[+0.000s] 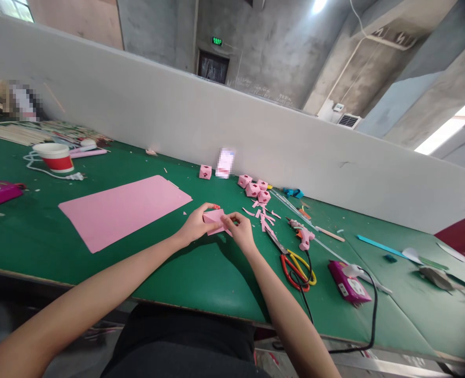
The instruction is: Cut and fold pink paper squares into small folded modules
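Note:
Between my hands is a small folded piece of pink paper point(214, 216), held just above the green table. My left hand point(198, 224) grips its left side between thumb and fingers. With thumb and fingertips, my right hand point(238, 229) pinches the paper's right edge. Left of my hands lies a large sheet of pink paper point(126, 212). Beyond them stand several small pink paper boxes point(253, 189) with dark cut-out spots. Pink paper strips point(264, 216) are scattered to the right of my right hand.
Scissors point(295, 268) with red and yellow handles, a pink glue gun point(304, 237) and a purple power box point(348, 283) with a black cord lie on the right. A paper cup point(54, 157) and thin sticks point(23, 132) are at the left. A white partition point(169, 115) borders the back.

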### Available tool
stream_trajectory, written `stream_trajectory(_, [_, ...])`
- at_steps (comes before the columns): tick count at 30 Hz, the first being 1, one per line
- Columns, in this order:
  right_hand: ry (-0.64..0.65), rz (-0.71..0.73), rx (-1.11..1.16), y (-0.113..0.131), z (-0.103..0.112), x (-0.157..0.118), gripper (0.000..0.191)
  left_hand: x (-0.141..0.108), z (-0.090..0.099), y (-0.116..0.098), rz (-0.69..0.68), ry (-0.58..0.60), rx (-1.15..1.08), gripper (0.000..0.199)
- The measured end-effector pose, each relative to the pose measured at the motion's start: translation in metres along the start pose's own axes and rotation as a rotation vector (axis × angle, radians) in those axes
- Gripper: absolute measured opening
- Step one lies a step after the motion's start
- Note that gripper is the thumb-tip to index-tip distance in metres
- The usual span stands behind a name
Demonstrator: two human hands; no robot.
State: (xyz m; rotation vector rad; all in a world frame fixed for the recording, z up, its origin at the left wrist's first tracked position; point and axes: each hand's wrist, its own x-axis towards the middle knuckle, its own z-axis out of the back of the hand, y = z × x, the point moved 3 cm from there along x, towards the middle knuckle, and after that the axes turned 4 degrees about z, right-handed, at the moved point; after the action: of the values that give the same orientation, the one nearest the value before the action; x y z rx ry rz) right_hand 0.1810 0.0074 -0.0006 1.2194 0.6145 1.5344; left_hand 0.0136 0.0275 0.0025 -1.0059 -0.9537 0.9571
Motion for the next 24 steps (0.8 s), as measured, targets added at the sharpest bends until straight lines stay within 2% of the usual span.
stream_trajectory(5, [-0.029, -0.072, 0.024, 0.000, 0.000, 0.000, 0.064, 0.001, -0.002, 0.003, -0.012, 0.013, 0.020, 0.054])
stream_trajectory(10, [0.013, -0.024, 0.034, 0.004, -0.001, 0.000, 0.051, 0.001, -0.002, 0.002, -0.047, 0.022, 0.024, 0.051])
stream_trajectory(14, [-0.007, -0.068, 0.046, 0.000, -0.003, -0.002, 0.062, 0.000, -0.004, 0.001, -0.052, 0.035, 0.055, 0.049])
stream_trajectory(18, [-0.031, -0.032, 0.035, 0.002, -0.005, -0.001, 0.059, -0.001, -0.004, -0.001, -0.079, 0.045, 0.072, 0.050])
stream_trajectory(21, [-0.087, -0.091, 0.075, 0.007, 0.007, 0.003, 0.064, -0.001, -0.001, -0.001, -0.074, 0.035, 0.052, 0.052])
stream_trajectory(24, [-0.046, -0.174, -0.004, 0.016, 0.042, 0.002, 0.065, 0.000, 0.006, -0.001, -0.024, -0.008, -0.020, 0.055])
